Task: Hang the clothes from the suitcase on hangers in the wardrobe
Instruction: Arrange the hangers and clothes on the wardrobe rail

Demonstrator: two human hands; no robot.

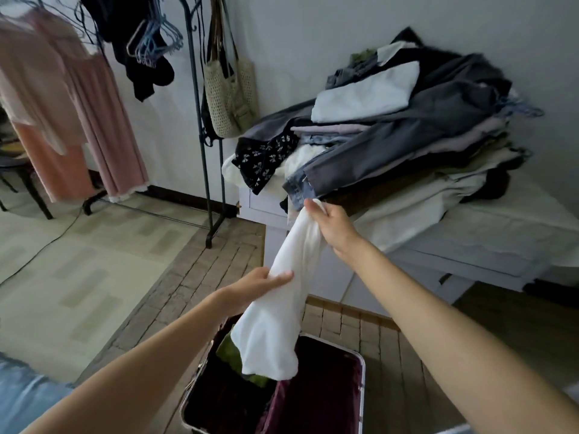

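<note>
Both hands hold a white garment (282, 296) up over the open suitcase (316, 399), which sits on the floor at the near edge of the scene. The right hand (332, 228) pinches the garment's top end, raised just below the clothes heaped to the right. The left hand (260, 285) grips the cloth lower down, fingers curled round its bunched middle. The garment's loose bottom end hangs into the suitcase, touching a green piece of clothing (232, 352) inside against the dark red lining. A big pile of clothes (407, 126), mostly grey, white and denim, lies on a white bench (470, 245) at the far right. At the far left a black clothes rack (200, 120) carries pink dresses (72, 114), blue empty hangers (153, 42) and a woven bag (232, 95).
</note>
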